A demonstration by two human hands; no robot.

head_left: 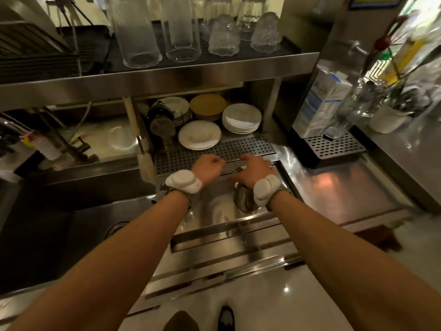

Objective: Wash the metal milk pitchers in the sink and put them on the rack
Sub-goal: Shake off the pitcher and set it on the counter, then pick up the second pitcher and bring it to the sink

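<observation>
My right hand (253, 170) reaches down over a metal milk pitcher (244, 200) that stands in the small steel basin (214, 211). Its curved fingers hold the pitcher's top, and my wrist hides most of the pitcher. My left hand (207, 168) is curled into a fist just left of it, at the front edge of the perforated rack (214, 151). Bits of shiny metal, seemingly a second pitcher (163, 187), show under my left wrist. What the fist grips is mostly hidden.
A deep dark sink (71, 230) lies to the left, with a tap (78, 149) and a bottle brush (145, 161) hanging beside it. Stacked plates (241, 118) sit under the shelf behind the rack. Upturned glasses (179, 32) stand on the shelf. A milk carton (317, 106) and drip tray (334, 144) are at right.
</observation>
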